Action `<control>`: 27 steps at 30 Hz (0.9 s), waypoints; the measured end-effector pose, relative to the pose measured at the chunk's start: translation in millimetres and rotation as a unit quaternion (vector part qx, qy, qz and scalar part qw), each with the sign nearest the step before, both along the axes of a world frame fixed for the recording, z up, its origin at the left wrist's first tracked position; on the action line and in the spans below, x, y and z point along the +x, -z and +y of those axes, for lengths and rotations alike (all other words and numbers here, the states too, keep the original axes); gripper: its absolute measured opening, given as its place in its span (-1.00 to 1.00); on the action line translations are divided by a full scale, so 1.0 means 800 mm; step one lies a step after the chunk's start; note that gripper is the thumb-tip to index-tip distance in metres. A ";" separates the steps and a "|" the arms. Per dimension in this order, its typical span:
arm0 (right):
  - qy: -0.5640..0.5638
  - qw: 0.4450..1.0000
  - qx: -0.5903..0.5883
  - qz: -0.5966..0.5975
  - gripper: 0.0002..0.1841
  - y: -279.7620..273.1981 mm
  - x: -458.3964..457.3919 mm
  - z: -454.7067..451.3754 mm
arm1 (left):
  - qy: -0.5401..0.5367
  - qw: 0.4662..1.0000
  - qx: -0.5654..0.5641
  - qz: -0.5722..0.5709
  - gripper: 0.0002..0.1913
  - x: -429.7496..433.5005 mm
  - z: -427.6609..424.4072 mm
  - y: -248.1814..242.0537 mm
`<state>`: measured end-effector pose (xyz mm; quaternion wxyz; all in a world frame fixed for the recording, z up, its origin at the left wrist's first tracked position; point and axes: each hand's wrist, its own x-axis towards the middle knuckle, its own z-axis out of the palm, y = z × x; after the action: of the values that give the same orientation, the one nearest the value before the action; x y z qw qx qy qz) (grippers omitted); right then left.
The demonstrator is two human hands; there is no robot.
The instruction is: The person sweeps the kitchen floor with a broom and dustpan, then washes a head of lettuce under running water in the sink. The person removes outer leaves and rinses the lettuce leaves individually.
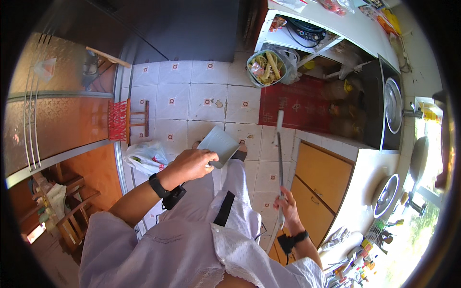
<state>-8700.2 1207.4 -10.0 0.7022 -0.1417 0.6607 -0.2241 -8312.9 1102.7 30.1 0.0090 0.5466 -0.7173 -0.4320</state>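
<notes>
In my left hand (196, 162) I grip a pale blue-grey dustpan (218, 144), held above the floor in front of my legs and tilted. My fingers close at its near edge, so its handle is mostly hidden. My right hand (289, 208) is wrapped around the grey handle (280, 162) of a long-handled broom or brush. Its narrow pale head (280, 120) is blurred and lies beyond the hand, by the near edge of a red mat (295, 102). A gap of floor separates dustpan and head. Each wrist carries a black band.
A tub of corn cobs and scraps (267, 68) stands beside a plastic bag (290, 63) at the mat's far corner. To the left are a red-webbed stool (119, 120) and a white plastic bag (144, 154). Wooden cabinets (320, 180) and a counter border the right.
</notes>
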 end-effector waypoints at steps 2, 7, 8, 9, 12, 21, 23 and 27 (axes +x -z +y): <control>0.081 0.996 0.013 -0.036 -0.32 0.018 0.004 -0.026 | -0.015 0.999 0.029 -0.010 -0.77 0.004 0.000 0.009; 0.219 0.973 -0.023 -0.075 -0.23 0.097 -0.003 -0.093 | -0.052 0.997 0.016 -0.048 -0.78 0.032 -0.003 0.029; 0.184 0.981 -0.049 -0.040 -0.21 0.119 -0.008 -0.111 | -0.053 0.997 0.024 -0.055 -0.79 0.038 -0.005 0.034; 0.151 0.988 -0.043 0.009 -0.26 0.141 -0.014 -0.130 | -0.053 0.996 0.030 -0.063 -0.79 0.043 -0.007 0.039; 0.086 0.989 -0.034 0.118 -0.38 0.201 -0.043 -0.187 | -0.053 0.996 0.020 -0.067 -0.82 0.051 -0.017 0.054; 0.046 0.997 0.044 0.054 -0.36 0.314 -0.009 -0.193 | -0.045 0.995 0.000 -0.093 -0.85 0.090 -0.057 0.100; -0.022 0.994 0.076 0.072 -0.24 0.296 0.035 -0.152 | -0.037 0.993 0.001 -0.108 -0.85 0.099 -0.060 0.107; -0.097 0.987 0.124 0.029 -0.21 0.229 0.079 -0.123 | -0.021 0.993 -0.001 -0.117 -0.86 0.117 -0.065 0.118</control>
<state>-8636.9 1109.0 -193.4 0.7132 -0.1230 0.6868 -0.0672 -8219.0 1050.4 -64.5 -0.0658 0.6080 -0.7024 -0.3643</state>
